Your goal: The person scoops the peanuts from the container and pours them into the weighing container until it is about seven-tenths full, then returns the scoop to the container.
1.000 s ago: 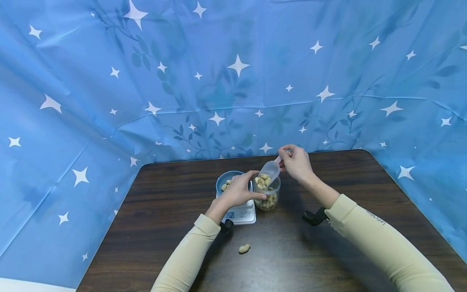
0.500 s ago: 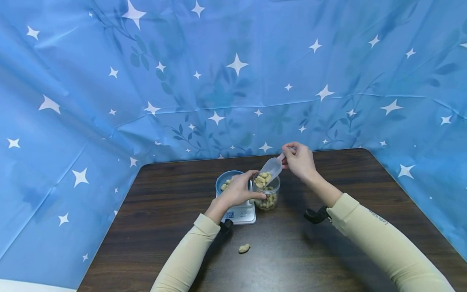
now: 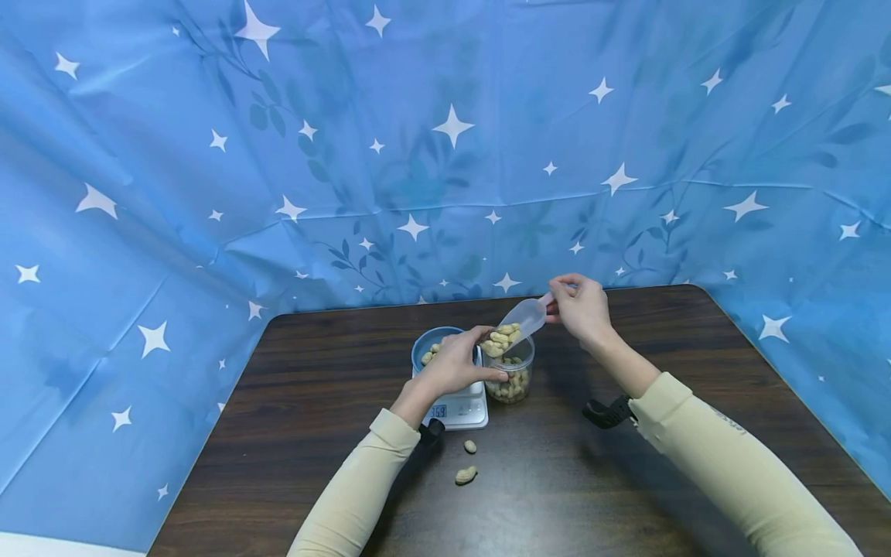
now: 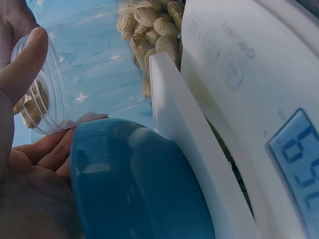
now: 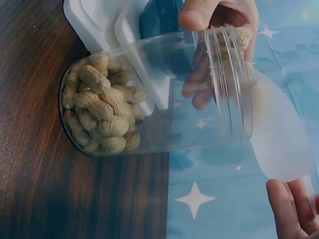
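My left hand (image 3: 452, 365) grips a clear jar (image 5: 164, 99) of peanuts near its threaded mouth, thumb on the near side and fingers behind. Pinched by the handle, a translucent scoop (image 3: 527, 316) slants down from my right hand (image 3: 583, 311). Its bowl end carries several peanuts (image 3: 500, 340) over the jar's mouth, beside my left fingertips. More unshelled peanuts (image 5: 102, 104) fill the jar's bottom. Left of the jar, a blue bowl (image 4: 134, 184) with peanuts in it stands on a white kitchen scale (image 3: 468, 415), partly hidden by my left hand.
Two loose peanuts, a larger peanut (image 3: 466, 475) and a smaller peanut (image 3: 469, 446), lie on the dark wooden table (image 3: 557, 495) in front of the scale. A blue star-printed curtain (image 3: 348, 155) hangs behind the table's back edge.
My right hand has shifted right, and the scoop now lies flatter, higher over the jar. A second, smaller peanut now lies on the table. The scale's display went from 352 to 369.
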Available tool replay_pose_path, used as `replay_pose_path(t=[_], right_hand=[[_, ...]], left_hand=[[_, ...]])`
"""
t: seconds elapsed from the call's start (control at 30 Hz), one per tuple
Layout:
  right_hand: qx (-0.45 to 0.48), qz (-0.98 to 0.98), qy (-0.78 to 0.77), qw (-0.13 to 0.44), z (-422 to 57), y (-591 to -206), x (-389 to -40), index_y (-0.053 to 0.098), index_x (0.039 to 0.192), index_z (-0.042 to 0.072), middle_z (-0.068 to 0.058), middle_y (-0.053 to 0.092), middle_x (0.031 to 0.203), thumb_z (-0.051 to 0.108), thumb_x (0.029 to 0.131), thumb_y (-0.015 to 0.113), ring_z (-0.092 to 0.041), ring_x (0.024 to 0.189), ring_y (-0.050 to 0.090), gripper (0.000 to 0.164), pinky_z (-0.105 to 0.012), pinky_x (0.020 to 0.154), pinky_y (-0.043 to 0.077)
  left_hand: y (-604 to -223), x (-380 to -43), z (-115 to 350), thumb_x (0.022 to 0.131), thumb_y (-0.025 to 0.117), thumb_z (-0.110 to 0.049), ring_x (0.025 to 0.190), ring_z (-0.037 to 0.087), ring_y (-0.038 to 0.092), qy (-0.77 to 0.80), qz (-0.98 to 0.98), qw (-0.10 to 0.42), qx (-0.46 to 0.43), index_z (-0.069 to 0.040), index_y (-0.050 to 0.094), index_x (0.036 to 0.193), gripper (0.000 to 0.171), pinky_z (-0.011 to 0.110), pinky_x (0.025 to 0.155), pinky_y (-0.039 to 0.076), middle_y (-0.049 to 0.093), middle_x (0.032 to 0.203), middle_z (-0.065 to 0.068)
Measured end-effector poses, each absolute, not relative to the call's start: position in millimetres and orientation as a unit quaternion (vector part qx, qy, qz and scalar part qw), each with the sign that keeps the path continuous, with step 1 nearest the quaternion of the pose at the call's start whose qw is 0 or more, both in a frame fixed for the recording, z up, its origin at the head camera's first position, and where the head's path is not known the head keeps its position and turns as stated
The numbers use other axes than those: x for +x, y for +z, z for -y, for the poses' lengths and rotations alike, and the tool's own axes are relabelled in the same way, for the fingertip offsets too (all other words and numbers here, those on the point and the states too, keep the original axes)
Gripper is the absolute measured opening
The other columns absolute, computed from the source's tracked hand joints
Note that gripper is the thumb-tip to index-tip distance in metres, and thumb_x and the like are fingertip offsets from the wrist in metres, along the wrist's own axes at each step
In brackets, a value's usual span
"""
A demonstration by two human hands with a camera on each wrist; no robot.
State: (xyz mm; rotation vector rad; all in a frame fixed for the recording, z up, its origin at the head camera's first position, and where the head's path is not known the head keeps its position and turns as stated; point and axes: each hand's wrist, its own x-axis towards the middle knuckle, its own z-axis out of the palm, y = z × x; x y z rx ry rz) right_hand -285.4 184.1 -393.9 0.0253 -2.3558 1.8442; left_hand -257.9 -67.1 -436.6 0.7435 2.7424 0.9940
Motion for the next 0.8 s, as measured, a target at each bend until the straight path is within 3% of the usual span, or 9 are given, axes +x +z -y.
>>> replay_pose_path(t=[0.23, 0.8], right_hand=[[-0.006, 0.762, 0.643, 0.075, -191, -397, -286, 0.055, 0.132, -0.012, -0.020, 0.072, 0.094, 0.017, 0.109, 0.051, -0.011, 0.072, 0.071, 0.037, -0.035, 0.072, 0.061], [-0.039, 0.721, 0.689, 0.067, -196, -407, -285, 0.051, 0.134, -0.014, 0.000, 0.071, 0.082, 0.016, 0.110, 0.049, -0.008, 0.072, 0.071, 0.038, -0.030, 0.072, 0.060]], left_hand=[[-438, -258, 67, 0.086, 0.084, -0.044, 0.123, 0.025, 0.055, 0.331, -0.906, 0.057, 0.256, -0.015, 0.047, 0.154, 0.083, 0.053, 0.105, 0.041, 0.061, 0.132, 0.003], [-438, -256, 68, 0.086, 0.084, -0.046, 0.132, 0.027, 0.051, 0.323, -0.906, 0.048, 0.268, -0.016, 0.043, 0.157, 0.087, 0.055, 0.112, 0.035, 0.057, 0.141, 0.005]])
